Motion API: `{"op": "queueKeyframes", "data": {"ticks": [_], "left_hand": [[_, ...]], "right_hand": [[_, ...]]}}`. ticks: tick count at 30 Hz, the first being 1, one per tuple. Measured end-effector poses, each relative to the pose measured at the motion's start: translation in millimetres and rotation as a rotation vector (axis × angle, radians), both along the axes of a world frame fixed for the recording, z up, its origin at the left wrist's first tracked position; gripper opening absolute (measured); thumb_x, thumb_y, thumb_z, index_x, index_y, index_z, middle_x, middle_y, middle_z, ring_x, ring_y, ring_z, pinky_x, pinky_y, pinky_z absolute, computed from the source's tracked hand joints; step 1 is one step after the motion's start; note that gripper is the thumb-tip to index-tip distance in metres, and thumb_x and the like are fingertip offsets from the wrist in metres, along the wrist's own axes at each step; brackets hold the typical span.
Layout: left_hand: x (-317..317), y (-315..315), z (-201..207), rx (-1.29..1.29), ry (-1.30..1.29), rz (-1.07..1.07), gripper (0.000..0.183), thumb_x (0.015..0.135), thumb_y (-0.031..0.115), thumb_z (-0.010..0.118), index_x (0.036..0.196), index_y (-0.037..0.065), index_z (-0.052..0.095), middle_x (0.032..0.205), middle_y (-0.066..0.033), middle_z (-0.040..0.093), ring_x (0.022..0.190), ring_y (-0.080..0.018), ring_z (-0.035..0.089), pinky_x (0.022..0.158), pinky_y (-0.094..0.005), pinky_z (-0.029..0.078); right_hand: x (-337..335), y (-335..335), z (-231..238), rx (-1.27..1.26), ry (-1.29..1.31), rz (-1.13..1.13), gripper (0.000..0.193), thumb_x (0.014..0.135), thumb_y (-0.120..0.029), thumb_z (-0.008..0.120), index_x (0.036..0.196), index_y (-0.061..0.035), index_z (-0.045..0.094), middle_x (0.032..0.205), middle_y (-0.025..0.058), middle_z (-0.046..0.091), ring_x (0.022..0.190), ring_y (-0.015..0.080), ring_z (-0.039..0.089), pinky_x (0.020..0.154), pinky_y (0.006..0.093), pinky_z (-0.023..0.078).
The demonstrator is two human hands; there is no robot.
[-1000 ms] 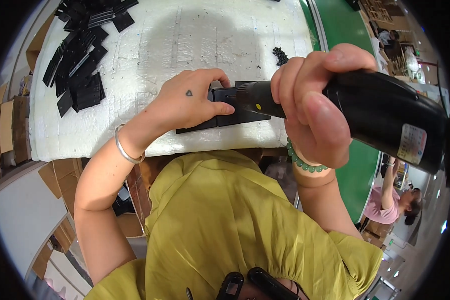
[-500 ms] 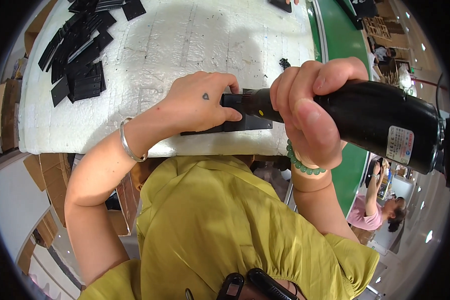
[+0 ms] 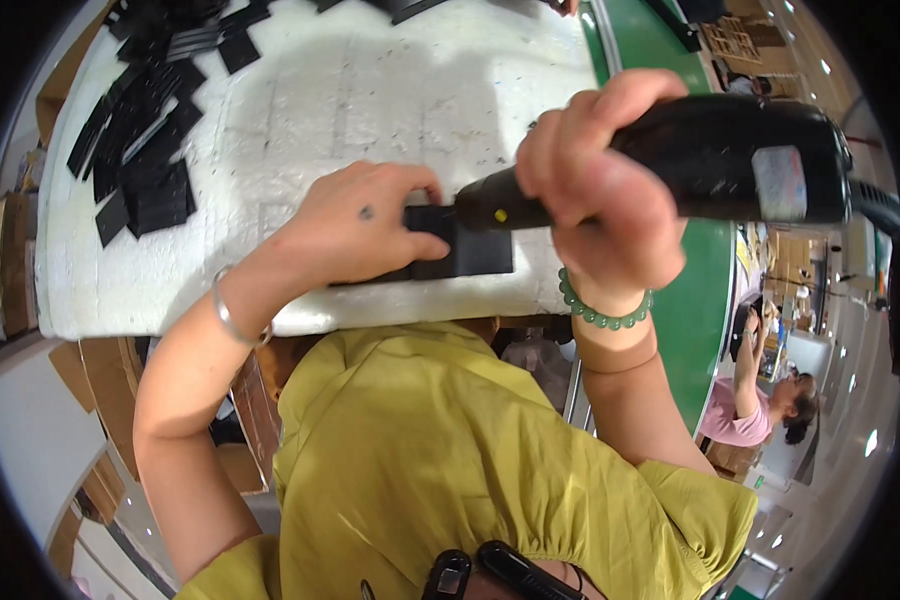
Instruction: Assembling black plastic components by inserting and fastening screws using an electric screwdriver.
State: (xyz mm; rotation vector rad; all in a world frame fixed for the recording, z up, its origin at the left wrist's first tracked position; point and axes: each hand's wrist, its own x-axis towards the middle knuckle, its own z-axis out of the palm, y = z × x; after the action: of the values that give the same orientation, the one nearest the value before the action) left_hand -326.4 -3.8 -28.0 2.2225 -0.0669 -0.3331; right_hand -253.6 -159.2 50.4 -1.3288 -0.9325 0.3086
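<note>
One black tool (image 3: 715,155) points left, axis crosswise, clenched by right grip (image 3: 610,190); left grip (image 3: 360,225) pinches a piece (image 3: 428,219).

Beyond the left grip (image 3: 365,222), a hand could pass over the tabletop (image 3: 315,115) as far as the black parts (image 3: 418,8) along its far edge. Farther left of that grip, the pile (image 3: 150,150) blocks the way. To its right, the nose of the tool (image 3: 740,160) comes close, leaving only a narrow gap; the tool's body bars the right side of the right grip (image 3: 610,190). On the person's side, the shirt (image 3: 420,430) stands behind the left grip.
</note>
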Motion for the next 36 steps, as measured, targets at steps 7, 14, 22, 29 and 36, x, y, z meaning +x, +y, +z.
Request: {"op": "queueKeyframes", "data": {"ticks": [7,14,22,29,36], "left_hand": [[-21.8,9.3,9.9,-0.143,-0.046,0.02,0.032,0.068,0.024,0.074,0.093,0.007,0.064,0.076,-0.0134,0.061,0.075,-0.0285,0.058,0.067,-0.0348,0.043],[-7.6,5.3,13.2,-0.001,-0.121,0.045,0.037,0.066,0.02,0.078,0.098,0.005,0.064,0.093,-0.0099,0.06,0.087,-0.0251,0.055,0.079,-0.0311,0.043],[28.1,-24.4,0.9,-0.018,-0.504,0.169,0.028,0.07,0.022,0.074,0.088,0.002,0.068,0.085,-0.0109,0.063,0.089,-0.0276,0.053,0.08,-0.0345,0.043],[29.5,-42.9,12.7,-0.136,-0.644,0.13,0.012,0.07,0.013,0.072,0.076,0.003,0.069,0.071,-0.0098,0.062,0.086,-0.0278,0.054,0.073,-0.0359,0.044],[18.7,-44.2,21.1,0.002,-0.88,0.066,0.009,0.069,0.011,0.071,0.073,0.006,0.065,0.072,-0.005,0.06,0.088,-0.026,0.055,0.074,-0.0364,0.044]], "right_hand": [[55.5,-19.4,-8.7,0.239,-0.011,-0.293,0.019,0.075,-0.002,0.051,0.095,-0.0004,0.05,0.063,0.003,0.043,0.05,0.0133,0.04,0.055,0.0319,0.04],[64.3,-20.1,-34.3,0.284,0.061,-0.349,0.02,0.07,0.006,0.055,0.089,0.0049,0.049,0.059,0.0064,0.052,0.046,0.0132,0.049,0.048,0.0267,0.042],[40.8,-37.5,-10.8,0.431,0.109,-0.229,0.026,0.076,0.002,0.051,0.101,0.0027,0.044,0.063,0.0053,0.048,0.05,0.0125,0.043,0.054,0.0291,0.041],[11.0,-55.0,20.8,0.475,0.052,-0.042,0.032,0.077,-0.004,0.051,0.108,-0.0051,0.042,0.061,0.0024,0.043,0.049,0.0124,0.042,0.054,0.0296,0.039],[2.8,-63.2,33.6,0.4,-0.066,0.156,0.03,0.076,-0.007,0.053,0.105,-0.0111,0.047,0.06,-0.0059,0.044,0.049,0.0051,0.043,0.051,0.0231,0.035]]}}
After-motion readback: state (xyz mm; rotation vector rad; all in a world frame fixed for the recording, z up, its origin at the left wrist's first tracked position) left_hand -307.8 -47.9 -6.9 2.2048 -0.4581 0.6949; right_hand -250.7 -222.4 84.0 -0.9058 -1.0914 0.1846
